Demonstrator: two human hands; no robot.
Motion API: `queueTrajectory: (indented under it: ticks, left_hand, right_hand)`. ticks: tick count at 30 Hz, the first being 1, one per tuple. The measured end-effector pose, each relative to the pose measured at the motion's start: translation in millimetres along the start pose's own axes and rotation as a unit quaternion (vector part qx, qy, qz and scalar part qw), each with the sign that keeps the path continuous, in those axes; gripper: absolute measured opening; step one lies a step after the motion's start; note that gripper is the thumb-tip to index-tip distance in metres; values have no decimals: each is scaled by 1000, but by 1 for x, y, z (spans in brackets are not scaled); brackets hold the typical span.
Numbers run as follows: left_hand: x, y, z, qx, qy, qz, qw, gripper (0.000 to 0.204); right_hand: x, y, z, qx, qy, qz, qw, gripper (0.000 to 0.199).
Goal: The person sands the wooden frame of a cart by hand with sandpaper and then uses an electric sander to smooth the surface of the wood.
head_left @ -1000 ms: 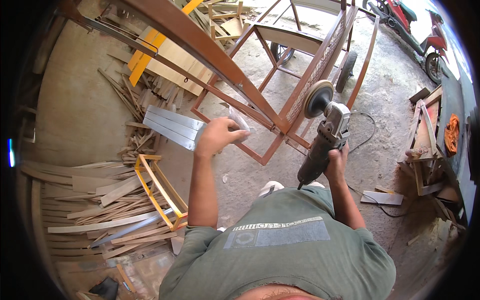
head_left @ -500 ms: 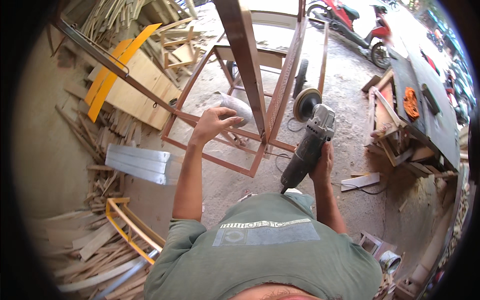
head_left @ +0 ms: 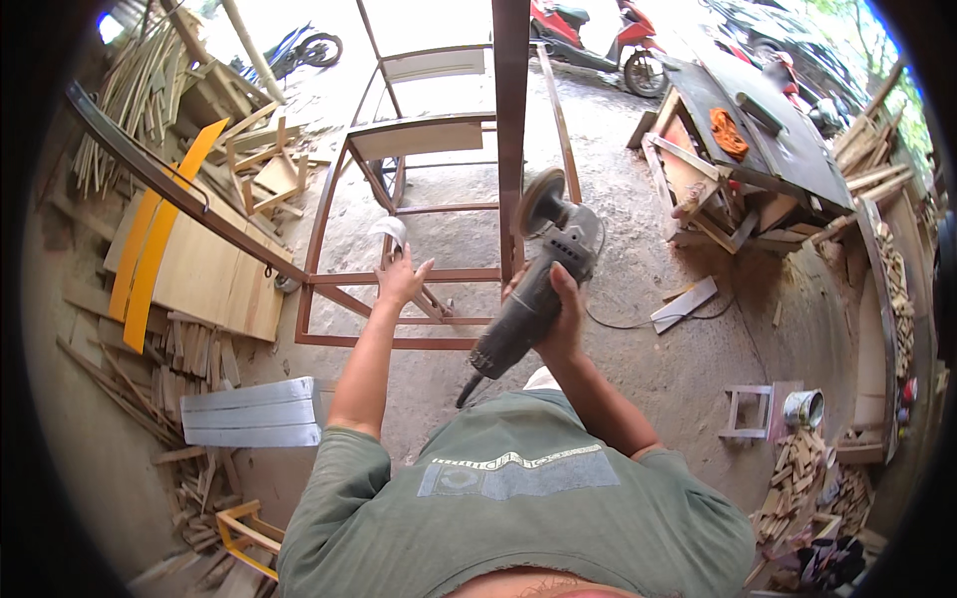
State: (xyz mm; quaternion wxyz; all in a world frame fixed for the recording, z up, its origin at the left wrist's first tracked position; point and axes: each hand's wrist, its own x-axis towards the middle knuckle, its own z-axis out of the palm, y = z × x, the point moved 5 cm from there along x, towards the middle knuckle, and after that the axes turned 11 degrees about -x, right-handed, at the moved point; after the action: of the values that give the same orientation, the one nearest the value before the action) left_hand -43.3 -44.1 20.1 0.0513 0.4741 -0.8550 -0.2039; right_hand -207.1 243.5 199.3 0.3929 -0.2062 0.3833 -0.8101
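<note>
My right hand [head_left: 566, 314] is closed around the dark body of an angle grinder [head_left: 528, 309]. The tool is fitted with a round disc [head_left: 541, 202] at its upper end, close to an upright of a brown frame [head_left: 511, 130]. My left hand [head_left: 401, 281] reaches over the frame's lower rails. At its fingertips is a curled whitish sheet [head_left: 389, 230], pinched by the fingers while the thumb stands apart. The sheet's grip is partly hidden behind the fingers. From the grinder's lower end, a short length of cord [head_left: 467, 389] hangs toward my shirt.
Wood strips and a plywood sheet [head_left: 209, 269] lean at left, with yellow boards [head_left: 155, 234]. A silvery bundle [head_left: 249, 413] lies nearer. At right stands a dark-topped bench [head_left: 778, 140] with an orange cloth [head_left: 729, 135]. A cord [head_left: 623, 324] and white board [head_left: 684, 305] lie on the floor.
The view has swung to the right. My left hand is lower beside the rails with the sheet turned more edge-on. The grinder has come closer to the frame's upright, still in my right hand.
</note>
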Motion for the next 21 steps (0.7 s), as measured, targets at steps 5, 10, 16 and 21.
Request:
queueTrajectory:
  ticks: [5, 10, 16, 21]
  left_hand:
    - [-12, -14, 36, -11, -84, -12, 996, 101]
    - [-24, -24, 41, -4, -88, 16, 996, 99]
    - [-31, -13, 28, -25, -91, 35, 995, 96]
    - [-25, -28, 8, -85, -17, 17, 996, 90]
  right_hand:
    - [1, 6, 35, 62, 13, -23, 998, 46]
    - [1, -18, 70, 25, -3, -66, 997, 47]
    - [19, -52, 100, -53, -10, -144, 988, 53]
    - [14, -22, 93, -42, -10, -121, 992, 48]
